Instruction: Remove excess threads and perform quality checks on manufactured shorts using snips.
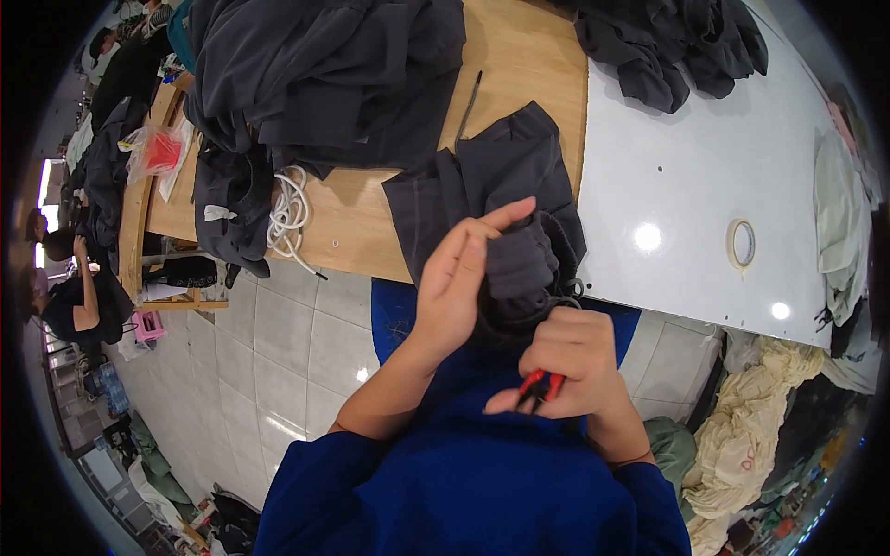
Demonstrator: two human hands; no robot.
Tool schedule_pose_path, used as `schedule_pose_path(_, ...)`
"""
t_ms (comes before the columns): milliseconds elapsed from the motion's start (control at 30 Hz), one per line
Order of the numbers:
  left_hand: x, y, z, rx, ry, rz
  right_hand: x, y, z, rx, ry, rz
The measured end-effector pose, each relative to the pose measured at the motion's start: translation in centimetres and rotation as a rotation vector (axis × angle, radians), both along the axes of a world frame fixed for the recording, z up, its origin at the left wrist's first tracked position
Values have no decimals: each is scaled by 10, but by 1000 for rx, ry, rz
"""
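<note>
A dark grey garment (524, 167) with a gathered, elastic-looking band (521, 264) lies over the table's front edge and reaches toward my body. My left hand (454, 287) grips the band from its left side, with one finger stretched along the top. On the other side, my right hand (577, 357) is closed around a small hand tool with red-and-black handles (540, 389); its working end is mostly hidden. That hand is close to the band's lower right edge, where a thin dark cord loop (567, 298) shows.
A heap of dark grey garments (324, 74) covers the table's back left, beside a coil of white cord (289, 218). More garments (677, 46) lie at the back right. A tape roll (741, 244) rests on the white board (640, 204). Cream cloth (742, 445) is piled lower right.
</note>
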State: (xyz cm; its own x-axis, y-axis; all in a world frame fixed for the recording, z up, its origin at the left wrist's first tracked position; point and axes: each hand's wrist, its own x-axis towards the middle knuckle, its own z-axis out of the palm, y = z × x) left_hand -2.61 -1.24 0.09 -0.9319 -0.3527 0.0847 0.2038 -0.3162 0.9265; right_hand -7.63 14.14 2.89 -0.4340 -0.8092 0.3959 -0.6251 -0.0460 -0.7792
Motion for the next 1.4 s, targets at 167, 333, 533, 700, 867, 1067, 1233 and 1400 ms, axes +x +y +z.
schedule_pose_path(167,0,-13,8,299,-38,5,-6,0,-18,-122,-113,-158)
schedule_pose_path(333,0,-13,8,406,-43,-9,2,-4,-21,-169,-570,-554)
schedule_pose_path(533,2,-13,-5,412,43,-36,-3,-10,-20,-54,-643,-437)
schedule_pose_path(700,5,-19,-5,343,31,55,-11,14,-18,-417,-1052,-293)
schedule_pose_path(867,7,-24,-6,410,-6,59,-31,49,-23,-615,-1084,-265)
schedule_pose_path(1067,8,-22,-10,343,40,26,-55,62,-51,-82,-581,-1121)
schedule_pose_path(1233,1,-17,-2,426,-74,73,-21,19,-34,-12,-593,-700)
schedule_pose_path(1400,-4,-17,5,490,-174,168,-16,3,-38,6,-470,-491)
